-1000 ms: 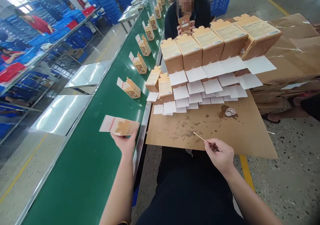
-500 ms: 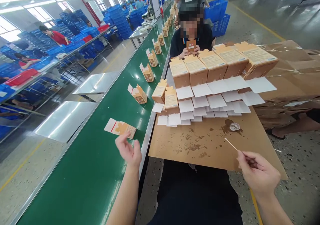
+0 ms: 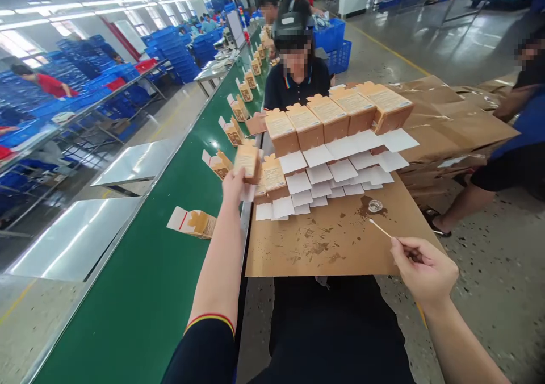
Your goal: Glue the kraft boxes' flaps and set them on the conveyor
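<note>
My left hand (image 3: 234, 185) is closed on a small tan carton (image 3: 248, 159), slightly blurred, at the left end of the stack by the belt edge. My right hand (image 3: 423, 267) pinches a cotton swab (image 3: 380, 228) over the cardboard sheet (image 3: 293, 259), its white tip pointing up and left. Just beyond the tip sits a small clear round cup (image 3: 375, 206) in a wet patch. Cartons (image 3: 310, 121) are piled in layers ahead of my hands, their white flaps (image 3: 332, 170) sticking out toward me. One carton (image 3: 198, 222) lies on the belt, left of my forearm.
The green conveyor belt (image 3: 128, 293) runs along my left, with several open cartons (image 3: 239, 108) in a row. A co-worker (image 3: 298, 83) sits beyond the stack. Large brown cardboard boxes (image 3: 451, 111) stand at the right, where another person (image 3: 506, 140) is beside them.
My left hand has moved up and right from the belt and now grips a carton at the stack. My right hand still holds the swab. The view has turned somewhat right.
</note>
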